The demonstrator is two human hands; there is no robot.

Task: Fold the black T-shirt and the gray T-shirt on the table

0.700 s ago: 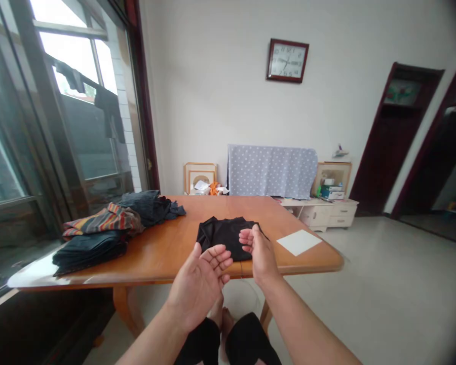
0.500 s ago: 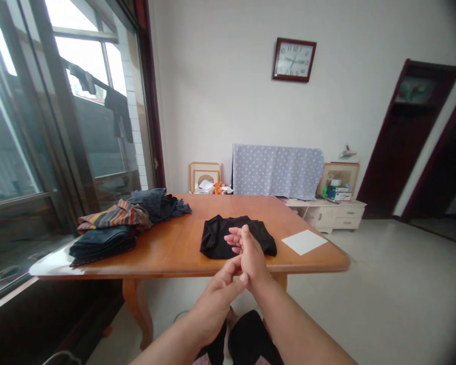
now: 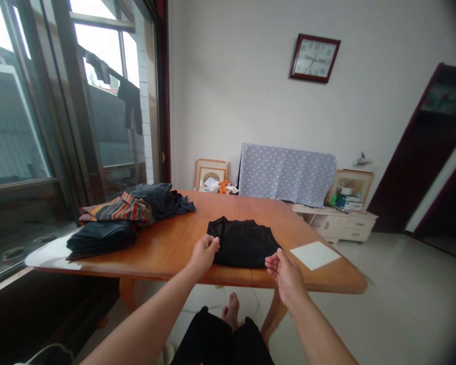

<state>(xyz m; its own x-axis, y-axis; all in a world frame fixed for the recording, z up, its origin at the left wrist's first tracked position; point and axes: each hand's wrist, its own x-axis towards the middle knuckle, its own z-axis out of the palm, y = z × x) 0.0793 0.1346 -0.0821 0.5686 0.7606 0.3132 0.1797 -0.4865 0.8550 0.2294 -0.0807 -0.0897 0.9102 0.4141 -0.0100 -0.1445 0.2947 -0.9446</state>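
Wooden bench (image 3: 167,251); black garment (image 3: 245,246) lying crosswise.
Left hand (image 3: 203,254) and right hand (image 3: 289,279) flank its ends, grips narrow; whether either pinches cloth, I cannot tell.

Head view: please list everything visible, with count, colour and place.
Table: 1, brown, centre
Garment: 1, black, table's near edge
Striped cloth: 1, multicoloured, table left
Folded pile: 1, blackish, table left
Crumpled pile: 1, bluish, table left
Sheet: 1, white, table right
Clock: 1, maroon frame, upper right
Dotted cloth: 1, bluish, behind table
Cabinet: 1, whitish, right background
Framed pictures: 2+, brownish, background
Window: 1, grey frame, left
Hanging clothes: 2+, dark, outside window
Doorways: 2, dark, right
Clutter: uncounted, mixed, background
Left hand: 1, bare, garment's left
Right hand: 1, bare, garment's right
Trousered legs: 2, black, below
Foot: 1+, bare, below
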